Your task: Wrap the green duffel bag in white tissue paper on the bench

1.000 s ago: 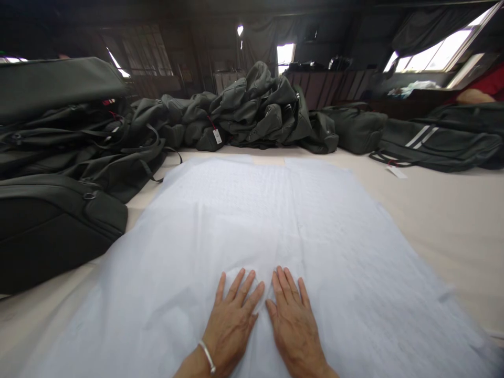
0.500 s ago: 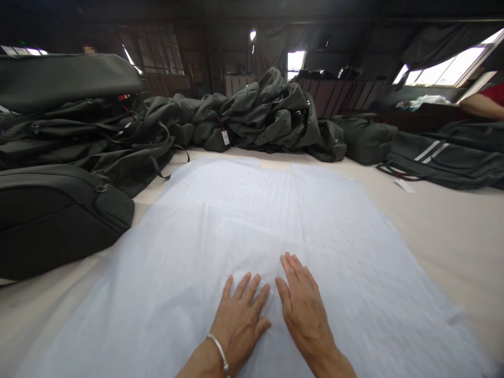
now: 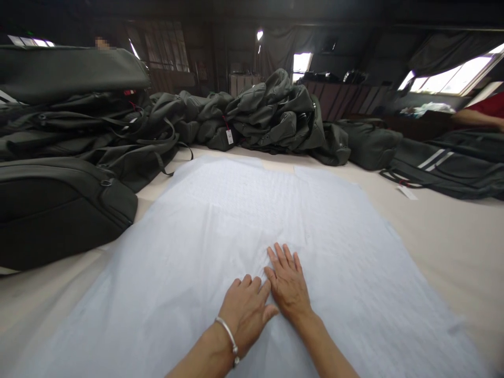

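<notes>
Lying open and flat, my right hand [image 3: 290, 287] rests on a thin, pale blue-white sheet [image 3: 334, 247], its fingers straight and slightly spread. Just beside it, my left hand [image 3: 247, 311] is on the same sheet with its fingers bent, knuckles up and thumb out to the side; whether they pinch any of the material I cannot tell, as the tips are hidden. A smooth, silvery ring-shaped bracelet [image 3: 227, 334] circles my left wrist.

The sheet spreads wide before me over a cream, cloth-like surface [image 3: 452, 241]. It looks slightly see-through, finely rippled towards its far end, with soft creases near my fingers and lengthwise folds.

Beyond its far edge slumps a crumpled heap of dark grey-green bags [image 3: 275, 118], with a small white rectangular tag [image 3: 230, 137] hanging from it. To my left sits a rounded, smooth, almost black bag [image 3: 55, 210]; at far right lies a long dark bag with two white stripes [image 3: 468, 170], near a co-worker's red sleeve [image 3: 486, 108].
</notes>
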`<state>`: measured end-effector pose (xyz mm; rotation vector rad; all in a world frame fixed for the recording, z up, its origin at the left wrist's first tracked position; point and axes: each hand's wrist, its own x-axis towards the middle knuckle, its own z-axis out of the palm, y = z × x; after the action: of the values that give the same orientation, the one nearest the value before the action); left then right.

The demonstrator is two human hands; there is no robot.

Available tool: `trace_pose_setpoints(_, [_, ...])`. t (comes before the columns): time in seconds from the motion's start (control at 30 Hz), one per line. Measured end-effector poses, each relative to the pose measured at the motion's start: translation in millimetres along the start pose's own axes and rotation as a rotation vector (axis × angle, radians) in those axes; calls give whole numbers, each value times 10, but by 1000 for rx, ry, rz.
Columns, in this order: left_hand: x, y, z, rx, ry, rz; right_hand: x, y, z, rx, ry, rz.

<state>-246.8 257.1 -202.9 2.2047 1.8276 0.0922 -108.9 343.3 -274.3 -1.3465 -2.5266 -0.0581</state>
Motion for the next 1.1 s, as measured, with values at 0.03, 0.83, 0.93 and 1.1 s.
trace_pose_setpoints(0.03, [34, -8, -6, 16, 5, -1, 5, -1, -7, 4, -1, 1])
trace_pose_setpoints(0.83, [233, -89, 288, 64, -54, 38, 174, 145, -832, 546, -130, 350])
trace_pose_setpoints(0.93, [263, -78, 226, 59, -79, 15, -396, 437, -1480, 583, -48, 411])
trace_pose_setpoints(1.1, [282, -66, 149, 26, -86, 6, -2008, 1318, -2376, 377, 144, 983])
